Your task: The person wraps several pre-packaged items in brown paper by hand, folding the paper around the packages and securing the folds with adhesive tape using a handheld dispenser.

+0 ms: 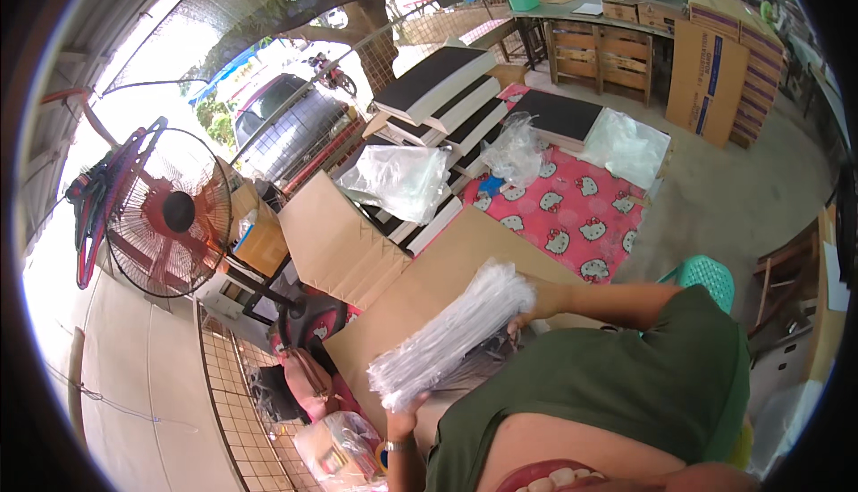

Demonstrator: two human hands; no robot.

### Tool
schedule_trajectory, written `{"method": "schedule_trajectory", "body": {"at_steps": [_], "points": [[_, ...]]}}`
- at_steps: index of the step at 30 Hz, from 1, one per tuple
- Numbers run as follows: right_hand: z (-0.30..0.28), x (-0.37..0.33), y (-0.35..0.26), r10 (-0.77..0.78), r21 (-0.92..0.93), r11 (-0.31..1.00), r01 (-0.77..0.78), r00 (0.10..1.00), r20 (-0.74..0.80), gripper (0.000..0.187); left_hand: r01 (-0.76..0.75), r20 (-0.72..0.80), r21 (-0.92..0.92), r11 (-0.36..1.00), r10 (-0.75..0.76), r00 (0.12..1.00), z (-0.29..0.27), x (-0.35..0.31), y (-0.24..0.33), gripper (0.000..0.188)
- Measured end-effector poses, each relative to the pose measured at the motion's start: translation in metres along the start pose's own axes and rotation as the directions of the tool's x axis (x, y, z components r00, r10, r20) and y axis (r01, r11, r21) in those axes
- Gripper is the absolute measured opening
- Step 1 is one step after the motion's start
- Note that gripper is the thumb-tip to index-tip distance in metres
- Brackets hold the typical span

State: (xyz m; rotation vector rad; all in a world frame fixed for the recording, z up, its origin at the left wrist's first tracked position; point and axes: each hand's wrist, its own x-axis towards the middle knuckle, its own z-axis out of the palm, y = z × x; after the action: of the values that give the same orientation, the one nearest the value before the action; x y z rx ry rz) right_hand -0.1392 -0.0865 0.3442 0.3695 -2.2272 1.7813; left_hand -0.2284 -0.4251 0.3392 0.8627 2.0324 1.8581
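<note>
A thick bundle of clear plastic bags (454, 331) is held up in front of my body, its many edges pressed together in a long stack. My left hand (407, 413), with a watch at the wrist, grips the lower left end. At the upper right end, my right hand (536, 300) is closed around the bundle, its fingers partly hidden. Below the bundle lies brown cardboard (375, 349), part of an unfolded carton whose flap (340, 237) stands up beyond it.
Stacks of black-topped white boards (438, 81) stand ahead, with loose plastic bags (398, 175) on them. A pink patterned sheet (572, 210) covers the floor beside them. To the left is a standing fan (170, 210); to the right, a green stool (702, 279) and large cartons (710, 81).
</note>
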Motion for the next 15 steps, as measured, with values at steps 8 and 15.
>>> {"method": "schedule_trajectory", "body": {"at_steps": [8,15], "points": [[0.007,0.014,-0.015,-0.377,-0.619,0.715,0.324,0.925,0.048,0.038,-0.003,-0.498,0.295,0.956,0.156,0.853,0.033,0.018,0.022,0.035],[-0.012,0.041,-0.064,-0.110,-0.808,0.459,0.368,0.927,0.359,0.039,0.032,-0.504,0.034,0.999,-0.011,0.864,0.029,0.025,0.039,0.029]]}}
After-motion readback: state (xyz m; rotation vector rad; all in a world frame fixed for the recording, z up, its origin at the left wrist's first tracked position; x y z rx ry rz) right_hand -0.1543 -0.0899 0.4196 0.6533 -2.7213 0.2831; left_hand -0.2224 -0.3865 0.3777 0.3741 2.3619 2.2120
